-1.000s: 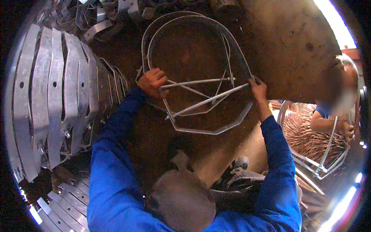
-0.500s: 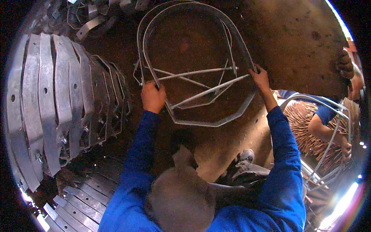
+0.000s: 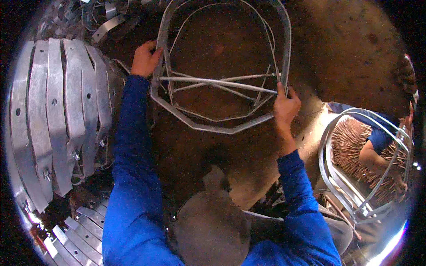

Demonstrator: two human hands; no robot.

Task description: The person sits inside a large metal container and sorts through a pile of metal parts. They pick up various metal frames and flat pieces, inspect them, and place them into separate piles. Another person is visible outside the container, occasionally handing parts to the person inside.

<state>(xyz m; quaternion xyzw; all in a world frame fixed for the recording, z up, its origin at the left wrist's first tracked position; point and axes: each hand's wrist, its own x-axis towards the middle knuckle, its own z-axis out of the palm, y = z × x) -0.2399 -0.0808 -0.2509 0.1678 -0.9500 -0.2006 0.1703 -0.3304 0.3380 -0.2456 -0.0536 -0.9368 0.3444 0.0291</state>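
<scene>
A metal frame of bent flat bands, rounded at the far end and angular at the near end, is held up before me. Thin rods cross it from side to side. My left hand grips the outer left side of the near band, its fingertips partly hidden there. Lower on the opposite side, my right hand holds the band close to a rod's end, thumb and fingers around the metal. The frame's far end runs out of the picture at the top.
Nested bent metal bands with holes and bolts rise close on the left. More flat strips lie at lower left, and loose metal pieces at upper left. To the right, a co-worker's arm reaches by a similar frame and a brown rod bundle.
The frame has tilted and turned, its near band rising toward me. My left hand has moved up and outward along its side; my right hand has come lower. The co-worker's frame has shifted left.
</scene>
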